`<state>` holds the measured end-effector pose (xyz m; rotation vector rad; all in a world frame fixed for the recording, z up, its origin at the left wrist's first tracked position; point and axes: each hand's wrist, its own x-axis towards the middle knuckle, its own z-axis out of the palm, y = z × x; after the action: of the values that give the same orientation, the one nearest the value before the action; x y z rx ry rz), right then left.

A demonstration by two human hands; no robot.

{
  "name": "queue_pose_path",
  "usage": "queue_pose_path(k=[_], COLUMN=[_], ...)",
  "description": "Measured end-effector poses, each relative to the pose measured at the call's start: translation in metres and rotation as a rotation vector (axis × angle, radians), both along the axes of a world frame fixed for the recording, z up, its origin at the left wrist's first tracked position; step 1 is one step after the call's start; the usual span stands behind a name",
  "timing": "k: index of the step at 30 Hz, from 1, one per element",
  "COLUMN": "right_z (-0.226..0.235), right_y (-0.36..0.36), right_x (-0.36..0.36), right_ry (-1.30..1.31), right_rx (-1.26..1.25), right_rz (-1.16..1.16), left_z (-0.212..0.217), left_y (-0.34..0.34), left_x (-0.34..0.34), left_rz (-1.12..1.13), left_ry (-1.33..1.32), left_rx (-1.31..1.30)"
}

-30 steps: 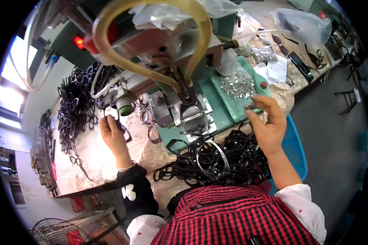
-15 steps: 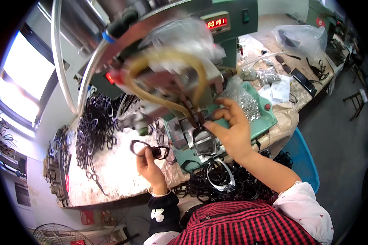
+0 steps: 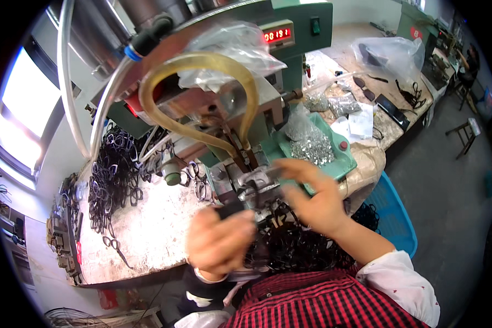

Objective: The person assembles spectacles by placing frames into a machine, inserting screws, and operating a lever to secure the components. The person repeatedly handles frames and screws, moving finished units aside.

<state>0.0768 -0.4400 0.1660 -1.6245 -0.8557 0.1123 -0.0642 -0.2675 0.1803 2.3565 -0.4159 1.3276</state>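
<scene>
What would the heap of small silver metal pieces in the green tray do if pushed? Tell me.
The small silver metal pieces lie in a loose pile, so a push would probably spread them rather than move them as one. Each looks tiny and shiny, likely slippery to pinch singly. The green tray has a raised rim, which should keep most from scattering onto the bench.

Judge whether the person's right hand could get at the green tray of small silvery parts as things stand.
Probably yes: the right hand is raised just in front of the green tray, and nothing visible lies between them.
</scene>
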Motion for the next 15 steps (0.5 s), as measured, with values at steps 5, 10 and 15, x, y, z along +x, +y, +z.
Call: queue_pose_path(k=[5,10,15], right_z=[-0.081,-0.059,-0.083], right_y=[-0.040,-0.036,-0.050], right_x=[0.049,0.087,0.098], right_ry=[-0.110,-0.210,-0.149], right_rx=[-0.296,-0.040,-0.158], right_rz=[-0.394,-0.448,-0.468], left_z=[-0.019,-0.014,-0.003], left_y=[-0.010,-0.015,-0.016], left_x=[0.027,0.022,0.024], left_rz=[-0.083,-0.052,-0.074], left_ry=[0.114,0.195,0.281], left_rx=[0.125,0.124,0.076])
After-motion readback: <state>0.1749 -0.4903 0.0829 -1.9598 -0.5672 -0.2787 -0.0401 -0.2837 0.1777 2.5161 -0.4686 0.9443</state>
